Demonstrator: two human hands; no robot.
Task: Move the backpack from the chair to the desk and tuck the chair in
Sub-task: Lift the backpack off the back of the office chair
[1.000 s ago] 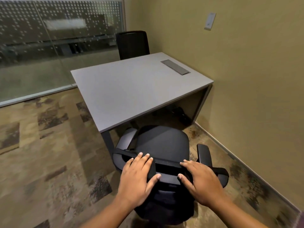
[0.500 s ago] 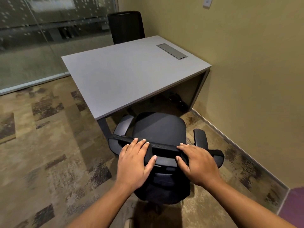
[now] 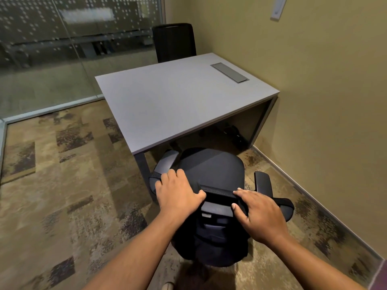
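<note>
Black swivel office chair with padded seat and mesh-topped backrest (image 3: 211, 174): seat faces the grey rectangular desk with matte top (image 3: 178, 101), backrest toward the camera. Backrest top bar runs left–right, slightly skewed, right end nearer the camera. Front edge of seat sits just under the desk's near edge; most of the seat is out from under it. Left armrest pad lies beside the desk's near left leg; right armrest is clear of the desk, toward the wall.

Left hand (image 3: 178, 195): palm down over the left part of the backrest top, fingers curled over the bar, thumb along its near side. Right hand (image 3: 259, 214): palm down on the right part of the same bar, fingers spread across it, thumb below. Hands apart, a stretch of bar showing between them. Both clasp the chair.

Desk top carries a grey inset cable flap (image 3: 229, 72) near its far right. A second black chair (image 3: 173, 41) stands at the far end. Mottled brown-tan carpet (image 3: 62, 195), olive-yellow wall (image 3: 324, 80) on the right with a white wall plate (image 3: 277, 8), frosted dotted glass partition (image 3: 62, 38) on the left.
</note>
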